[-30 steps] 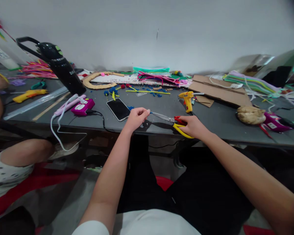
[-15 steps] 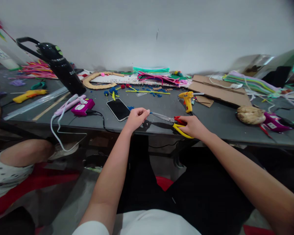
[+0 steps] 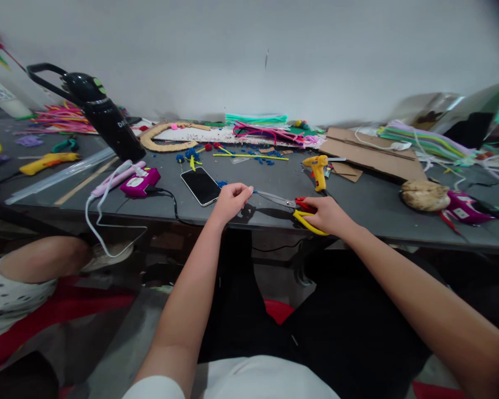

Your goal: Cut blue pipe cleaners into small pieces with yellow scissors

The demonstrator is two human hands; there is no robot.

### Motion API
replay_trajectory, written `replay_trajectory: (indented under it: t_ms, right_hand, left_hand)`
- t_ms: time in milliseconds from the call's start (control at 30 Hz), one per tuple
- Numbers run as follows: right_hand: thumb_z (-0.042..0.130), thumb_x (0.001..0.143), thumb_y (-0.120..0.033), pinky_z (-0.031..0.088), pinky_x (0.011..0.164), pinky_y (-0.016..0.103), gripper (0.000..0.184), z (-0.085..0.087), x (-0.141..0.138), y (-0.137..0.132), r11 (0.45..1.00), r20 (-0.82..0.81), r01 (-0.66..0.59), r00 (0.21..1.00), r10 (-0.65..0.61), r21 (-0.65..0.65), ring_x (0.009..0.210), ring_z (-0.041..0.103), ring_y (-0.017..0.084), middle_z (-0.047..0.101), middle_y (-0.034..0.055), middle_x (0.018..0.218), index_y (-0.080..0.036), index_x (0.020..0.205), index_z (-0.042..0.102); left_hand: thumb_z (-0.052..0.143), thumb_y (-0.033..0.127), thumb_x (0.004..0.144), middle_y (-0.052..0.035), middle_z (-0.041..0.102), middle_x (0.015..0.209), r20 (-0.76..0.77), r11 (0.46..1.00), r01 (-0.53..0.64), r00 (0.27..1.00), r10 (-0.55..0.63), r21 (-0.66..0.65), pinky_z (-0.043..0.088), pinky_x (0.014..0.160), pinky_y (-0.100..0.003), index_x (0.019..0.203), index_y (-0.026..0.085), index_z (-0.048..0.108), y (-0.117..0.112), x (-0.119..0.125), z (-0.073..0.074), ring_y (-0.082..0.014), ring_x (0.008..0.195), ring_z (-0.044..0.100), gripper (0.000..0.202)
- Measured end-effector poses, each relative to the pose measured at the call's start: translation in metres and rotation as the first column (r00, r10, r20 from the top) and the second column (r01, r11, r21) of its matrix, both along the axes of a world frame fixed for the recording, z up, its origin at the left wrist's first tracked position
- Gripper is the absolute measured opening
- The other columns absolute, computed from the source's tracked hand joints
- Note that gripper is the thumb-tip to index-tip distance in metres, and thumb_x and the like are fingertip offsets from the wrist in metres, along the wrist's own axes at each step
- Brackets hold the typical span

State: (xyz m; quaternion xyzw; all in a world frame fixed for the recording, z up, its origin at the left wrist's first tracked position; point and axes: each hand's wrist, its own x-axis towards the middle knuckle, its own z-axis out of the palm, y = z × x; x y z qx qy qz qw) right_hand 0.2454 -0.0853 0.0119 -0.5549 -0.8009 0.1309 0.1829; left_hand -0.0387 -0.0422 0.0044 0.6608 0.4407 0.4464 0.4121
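Note:
My right hand (image 3: 326,215) grips a pair of scissors (image 3: 290,203) with red and yellow handles. Their blades point left and reach toward my left hand (image 3: 234,200). Thumb and fingers of that hand are pinched on a thin blue pipe cleaner (image 3: 255,192), of which only a short end shows at the blade tips. A smartphone (image 3: 200,185) with a dark screen lies just left of my left hand. Behind the phone are small blue and yellow pipe-cleaner pieces (image 3: 193,157), and a yellow pipe cleaner (image 3: 250,157) lies among blue scraps.
A yellow glue gun (image 3: 317,169) stands beyond my right hand, near cardboard (image 3: 370,152). To the left are a black bottle (image 3: 112,124), a purple box (image 3: 140,183) and a cord over the table edge (image 3: 178,213). Another person's knee (image 3: 45,257) shows at far left.
My hands, the scissors and the blue pipe cleaner stay almost still. At the far left edge, the other person's hand shifts slightly and a yellow loop comes into view.

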Motion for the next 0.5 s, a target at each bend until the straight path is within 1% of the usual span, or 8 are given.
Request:
replay_trajectory:
  t_ms: [267, 500]
  right_hand:
    - [0.059, 0.072, -0.032, 0.032, 0.058, 0.027, 0.015, -0.0020, 0.0019, 0.0008, 1.000, 0.002, -0.005, 1.000, 0.005, -0.003, 0.060, 0.044, 0.014, 0.057, 0.0005, 0.064, -0.017, 0.075, 0.062]
    - [0.059, 0.072, -0.032, 0.032, 0.058, 0.027, 0.014, -0.0012, 0.0021, 0.0010, 1.000, 0.012, -0.009, 1.000, 0.009, 0.005, 0.060, 0.044, 0.014, 0.056, 0.0004, 0.063, -0.018, 0.074, 0.061]
  left_hand:
    - [0.061, 0.045, 0.082, 0.0022, 0.050, 0.053, 0.019, 1.000, -0.001, 1.000, 0.001, -0.010, 0.034, 0.047, -0.021, 0.064, 0.014, 0.058, -0.0002, 0.0001, -0.0003, -0.0075, 0.046, 0.043, 0.036]
    - [0.060, 0.046, 0.082, 0.0021, 0.049, 0.052, 0.006, 1.000, 0.018, 1.000, -0.018, -0.006, 0.035, 0.047, -0.021, 0.063, 0.015, 0.057, -0.0007, 0.0000, 0.0009, -0.0079, 0.047, 0.044, 0.037]
